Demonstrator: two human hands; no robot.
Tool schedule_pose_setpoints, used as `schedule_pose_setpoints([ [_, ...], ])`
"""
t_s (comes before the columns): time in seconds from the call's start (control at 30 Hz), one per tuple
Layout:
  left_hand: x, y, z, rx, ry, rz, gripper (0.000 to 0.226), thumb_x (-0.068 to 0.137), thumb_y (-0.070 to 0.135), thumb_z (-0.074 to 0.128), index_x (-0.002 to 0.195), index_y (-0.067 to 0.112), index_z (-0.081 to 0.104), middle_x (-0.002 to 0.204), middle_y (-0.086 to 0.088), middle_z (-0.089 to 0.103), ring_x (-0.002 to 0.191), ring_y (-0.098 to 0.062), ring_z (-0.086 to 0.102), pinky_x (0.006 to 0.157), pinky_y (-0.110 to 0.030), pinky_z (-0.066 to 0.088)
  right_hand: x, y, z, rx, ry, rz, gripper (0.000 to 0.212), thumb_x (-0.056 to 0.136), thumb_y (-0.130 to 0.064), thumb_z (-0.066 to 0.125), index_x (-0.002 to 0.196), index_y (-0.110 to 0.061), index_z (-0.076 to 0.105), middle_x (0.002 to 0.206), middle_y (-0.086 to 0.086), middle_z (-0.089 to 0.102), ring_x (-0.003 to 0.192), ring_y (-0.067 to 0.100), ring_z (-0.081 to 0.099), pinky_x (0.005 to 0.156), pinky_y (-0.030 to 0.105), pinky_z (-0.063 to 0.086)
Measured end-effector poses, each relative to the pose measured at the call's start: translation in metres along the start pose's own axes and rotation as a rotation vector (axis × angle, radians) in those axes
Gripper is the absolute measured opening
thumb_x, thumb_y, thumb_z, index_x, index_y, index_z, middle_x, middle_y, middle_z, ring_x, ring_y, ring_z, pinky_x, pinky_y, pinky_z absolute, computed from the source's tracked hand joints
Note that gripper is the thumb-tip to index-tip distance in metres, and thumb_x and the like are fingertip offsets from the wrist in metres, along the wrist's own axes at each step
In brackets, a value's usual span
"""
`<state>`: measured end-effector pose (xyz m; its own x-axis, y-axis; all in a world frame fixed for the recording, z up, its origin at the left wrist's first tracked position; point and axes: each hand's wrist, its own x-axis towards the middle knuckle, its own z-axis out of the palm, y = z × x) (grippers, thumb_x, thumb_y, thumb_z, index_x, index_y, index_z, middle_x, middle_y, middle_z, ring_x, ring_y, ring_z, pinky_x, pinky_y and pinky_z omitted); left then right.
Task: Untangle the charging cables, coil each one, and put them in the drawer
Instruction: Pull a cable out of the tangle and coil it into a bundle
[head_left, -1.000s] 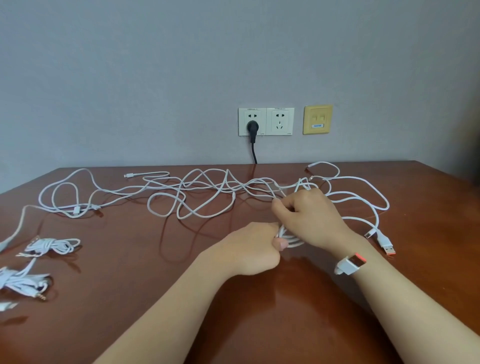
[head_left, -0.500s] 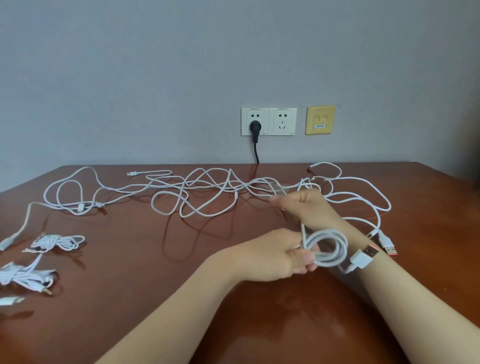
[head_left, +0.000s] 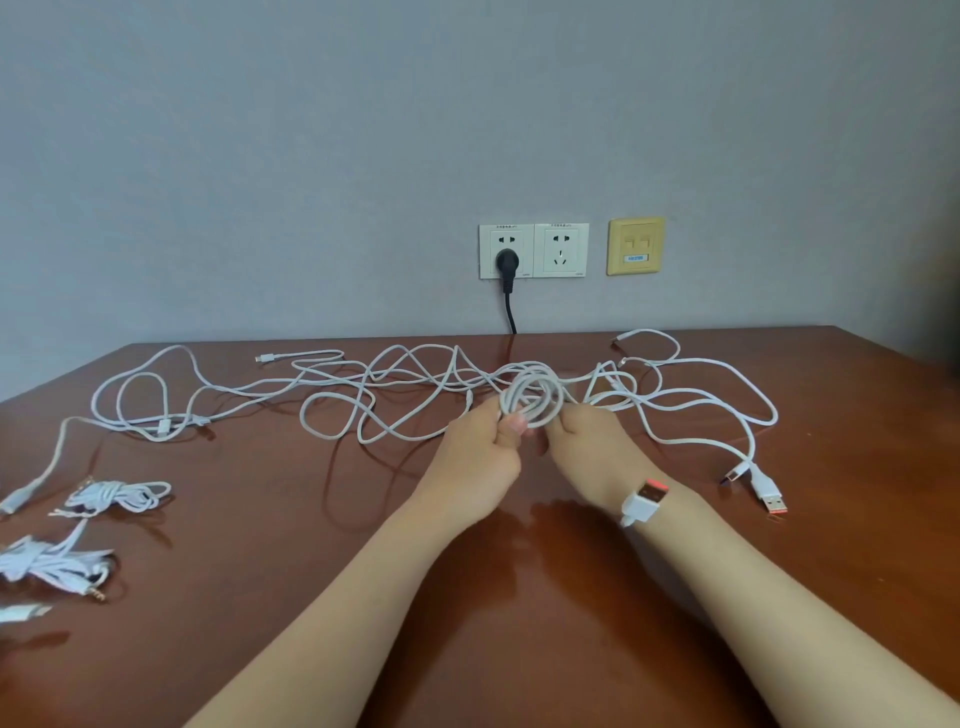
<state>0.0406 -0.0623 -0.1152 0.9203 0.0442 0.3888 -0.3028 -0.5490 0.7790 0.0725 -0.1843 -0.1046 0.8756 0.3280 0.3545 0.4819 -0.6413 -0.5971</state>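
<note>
A small coil (head_left: 532, 397) of white cable was held up between both hands. The left hand (head_left: 483, 447) was curled round its 7 o'clock edge, with the thumb pinched on the loops. The right hand (head_left: 587, 441) gripped its 5 o'clock edge, its fingers mostly hidden behind the loops. A USB plug (head_left: 644, 501) was seen at the right wrist, at 5 o'clock from the coil.

From 9 o'clock round to 3 o'clock of the hands, the tangle (head_left: 395, 384) of loose cables was spread over the bench (head_left: 467, 597), and the coil's free run was lost in it. Wound bundles (head_left: 117, 496) were laid at 8 o'clock, near the bench's left edge. No drawer was seen.

The coiling of one cable was judged to be in hand and only partly done. For the next move, more slack would have to be drawn free of the tangle and laid on as a further loop. The coil would need to be kept pinched so that it was not sprung open.
</note>
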Motion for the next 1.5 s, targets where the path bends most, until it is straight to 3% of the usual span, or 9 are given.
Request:
schedule_pose_setpoints([
  [0.2,0.002,-0.003,-0.003,0.086,0.043,-0.097,0.015,0.100,0.021,0.035,0.092,0.012,0.044,0.077,0.002,0.049,0.075,-0.017,0.046,0.061,-0.029,0.030,-0.010,-0.008,0.009,-0.314,-0.168,-0.072,0.023,0.098,-0.019,0.036,0.109,-0.006,0.051,0.109,0.021,0.058,0.101,0.039,0.055,0.072,0.033,0.038],
  [0.4,0.001,-0.004,-0.002,0.058,0.012,-0.103,0.027,0.101,0.021,0.034,0.126,0.015,0.041,0.095,-0.003,0.055,0.071,-0.005,0.050,0.053,-0.010,0.036,-0.019,-0.021,0.013,-0.594,-0.218,-0.237,0.032,0.094,-0.010,0.038,0.126,-0.005,0.044,0.117,0.019,0.056,0.105,0.037,0.054,0.071,0.031,0.029],
  [0.67,0.004,-0.007,-0.002,0.078,0.011,-0.201,0.030,0.102,0.025,0.033,0.122,0.003,0.040,0.098,-0.013,0.056,0.092,-0.027,0.051,0.061,-0.023,0.029,-0.022,-0.028,0.004,-0.808,-0.265,-0.428,0.034,0.096,-0.010,0.036,0.129,-0.004,0.040,0.115,0.015,0.055,0.100,0.033,0.055,0.068,0.033,0.028],
  [0.77,0.006,-0.009,-0.003,0.088,-0.047,-0.202,0.013,0.101,0.020,0.034,0.099,0.008,0.041,0.081,-0.002,0.052,0.074,-0.018,0.048,0.056,-0.023,0.030,-0.015,-0.028,-0.002,-0.913,-0.165,-0.506,0.030,0.097,-0.017,0.036,0.124,-0.005,0.045,0.109,0.010,0.060,0.097,0.030,0.058,0.064,0.034,0.029],
  [0.93,0.007,-0.007,-0.006,0.136,-0.172,-0.171,0.023,0.092,0.008,0.038,0.114,0.012,0.045,0.095,-0.002,0.057,0.088,-0.018,0.052,0.065,-0.026,0.038,-0.009,-0.015,-0.007,-0.700,-0.021,-0.649,0.014,0.064,-0.022,0.059,0.062,-0.010,0.066,0.076,0.006,0.059,0.068,0.025,0.059,0.055,0.028,0.043],
  [1.03,0.006,-0.009,-0.005,0.219,-0.272,-0.101,0.042,0.092,0.021,0.037,0.134,0.020,0.037,0.118,-0.008,0.058,0.107,-0.025,0.055,0.085,-0.033,0.043,-0.008,-0.019,-0.016,-0.603,-0.181,-0.535,0.017,0.079,-0.020,0.058,0.077,-0.011,0.072,0.123,0.006,0.057,0.116,0.024,0.050,0.100,0.031,0.029],
  [1.13,0.004,-0.013,-0.007,0.155,-0.331,-0.085,0.021,0.099,0.018,0.036,0.114,0.030,0.045,0.095,-0.007,0.062,0.074,-0.012,0.055,0.073,-0.028,0.039,-0.005,-0.008,-0.025,-0.263,-0.299,-0.349,0.013,0.082,-0.021,0.064,0.073,-0.018,0.073,0.130,-0.001,0.057,0.126,-0.003,0.037,0.112,0.021,0.010],
  [1.3,0.001,-0.012,-0.011,0.128,-0.429,-0.011,0.015,0.099,0.018,0.036,0.095,0.018,0.051,0.064,0.015,0.053,0.050,0.004,0.043,0.064,-0.023,0.035,-0.003,0.005,-0.032,0.289,-0.458,-0.028,0.022,0.076,-0.003,0.068,0.058,-0.015,0.071,0.088,0.002,0.072,0.105,0.011,0.060,0.094,0.012,0.042],
  [1.5,-0.003,-0.002,-0.013,0.224,-0.548,0.023,0.018,0.101,0.021,0.034,0.100,0.010,0.048,0.073,0.013,0.055,0.063,-0.005,0.044,0.066,-0.023,0.035,-0.005,0.010,-0.042,0.316,-0.576,0.074,0.014,0.078,-0.017,0.071,0.065,-0.013,0.074,0.081,0.005,0.074,0.086,0.010,0.068,0.084,0.018,0.046],
])
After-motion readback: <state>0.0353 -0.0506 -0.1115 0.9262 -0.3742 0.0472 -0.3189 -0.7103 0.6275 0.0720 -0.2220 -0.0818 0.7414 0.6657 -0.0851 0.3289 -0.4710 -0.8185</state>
